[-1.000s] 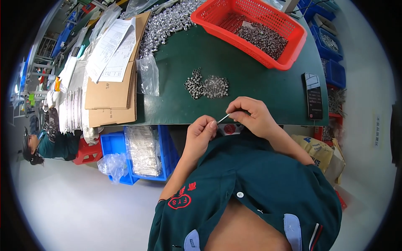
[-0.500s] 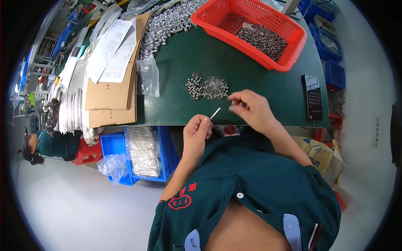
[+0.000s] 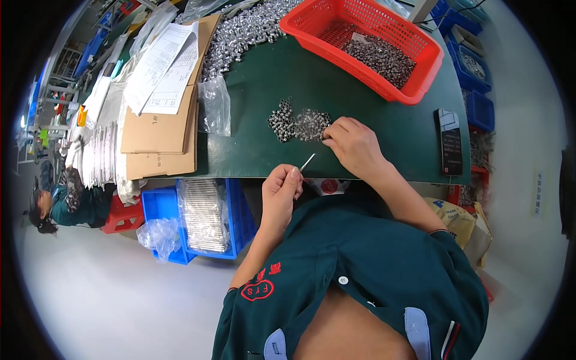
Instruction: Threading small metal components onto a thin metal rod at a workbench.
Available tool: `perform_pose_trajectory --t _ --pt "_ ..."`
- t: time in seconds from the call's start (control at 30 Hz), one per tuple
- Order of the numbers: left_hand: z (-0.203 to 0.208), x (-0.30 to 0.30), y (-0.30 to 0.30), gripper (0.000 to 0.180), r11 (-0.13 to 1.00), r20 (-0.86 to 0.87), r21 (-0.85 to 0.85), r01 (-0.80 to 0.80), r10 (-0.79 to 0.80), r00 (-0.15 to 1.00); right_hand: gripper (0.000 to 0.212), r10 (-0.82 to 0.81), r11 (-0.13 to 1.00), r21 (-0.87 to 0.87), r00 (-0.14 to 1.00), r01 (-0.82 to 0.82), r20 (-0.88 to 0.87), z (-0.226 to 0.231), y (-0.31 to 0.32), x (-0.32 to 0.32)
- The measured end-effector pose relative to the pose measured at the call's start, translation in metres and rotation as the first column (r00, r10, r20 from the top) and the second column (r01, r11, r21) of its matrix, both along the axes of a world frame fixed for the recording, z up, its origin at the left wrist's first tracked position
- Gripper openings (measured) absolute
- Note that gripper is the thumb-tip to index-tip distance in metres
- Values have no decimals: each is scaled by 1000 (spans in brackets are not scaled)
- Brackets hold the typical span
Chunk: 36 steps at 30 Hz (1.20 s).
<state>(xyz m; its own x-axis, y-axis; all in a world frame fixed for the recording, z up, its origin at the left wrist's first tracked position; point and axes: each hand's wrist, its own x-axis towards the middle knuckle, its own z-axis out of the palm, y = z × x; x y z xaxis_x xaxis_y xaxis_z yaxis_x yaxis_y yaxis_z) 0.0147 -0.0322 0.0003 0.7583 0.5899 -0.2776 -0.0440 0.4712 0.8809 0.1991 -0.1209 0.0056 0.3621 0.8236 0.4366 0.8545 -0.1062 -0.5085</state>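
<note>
My left hand (image 3: 282,185) is closed near the table's front edge, thumb and fingers pinching a thin, pale metal rod (image 3: 308,161) that points up and to the right. My right hand (image 3: 355,147) reaches to the right edge of a small pile of clear-looking little rings (image 3: 310,125). Its fingertips are pressed together there, and what lies between them is too small to make out. Touching that pile on the left is another heap of small, darker metal rings (image 3: 280,122).
A red plastic basket (image 3: 414,90) with many small metal parts stands at the far right. Shiny metal pieces (image 3: 246,33) heap at the back. Flattened cardboard (image 3: 153,135) with papers lies left, beside a plastic bag (image 3: 214,108). A phone (image 3: 449,141) rests at right. A co-worker (image 3: 66,204) sits far left.
My right hand has moved up and slightly left to the edge of the ring pile, its fingers closing. My left hand with the rod has stayed nearly still.
</note>
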Motion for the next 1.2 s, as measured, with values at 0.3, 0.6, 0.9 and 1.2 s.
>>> perform_pose_trajectory --t 0.3,0.6,0.9,1.2 --pt "-1 0 0 17 1000 25 -5 9 -9 1000 10 -68 990 -121 998 66 -7 7 -8 2" --pt "0 1 -2 17 1000 20 8 14 -14 1000 14 -98 995 -10 994 98 -56 2 -17 9" --pt "0 9 -6 18 992 -35 92 81 -78 996 6 80 996 83 77 29 -994 17 -30 2" --pt "2 9 -8 17 941 -125 318 114 -78 989 9 70 994 83 -165 -76 -984 19 -25 -6"
